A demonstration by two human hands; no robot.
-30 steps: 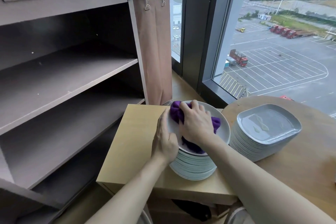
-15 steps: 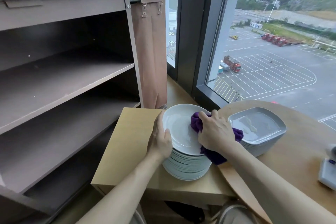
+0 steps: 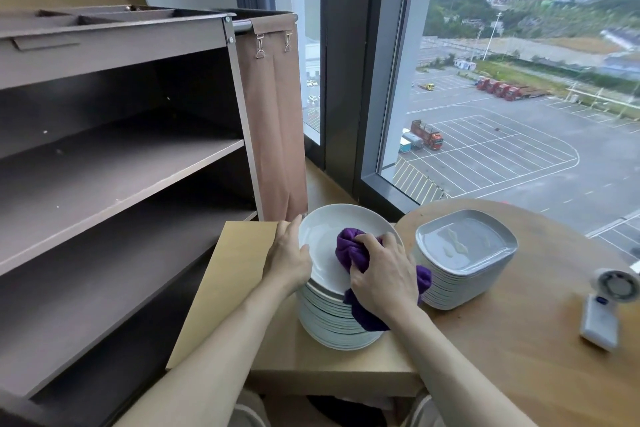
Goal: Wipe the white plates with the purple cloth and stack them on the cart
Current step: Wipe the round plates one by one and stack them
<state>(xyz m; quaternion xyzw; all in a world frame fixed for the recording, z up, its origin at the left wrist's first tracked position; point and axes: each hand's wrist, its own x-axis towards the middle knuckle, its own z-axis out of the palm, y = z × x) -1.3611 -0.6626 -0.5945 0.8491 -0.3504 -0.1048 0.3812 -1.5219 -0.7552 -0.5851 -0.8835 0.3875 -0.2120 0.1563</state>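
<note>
Purple cloth (image 3: 349, 250) bunched in my right hand (image 3: 384, 274), fingers curled round it, pressing on top white plate (image 3: 322, 239) of the round stack (image 3: 329, 322) on the light wood table (image 3: 239, 291); my left hand (image 3: 289, 258) pinches that plate's left rim, thumb on top.

The right hand (image 3: 384, 270) has swept the purple cloth (image 3: 349, 246) across the top plate (image 3: 322, 239) — from its far left part out to the right rim, then back toward the middle. More bare plate now shows on the left, and a tail of cloth hangs over the near edge of the stack (image 3: 329, 322).
</note>
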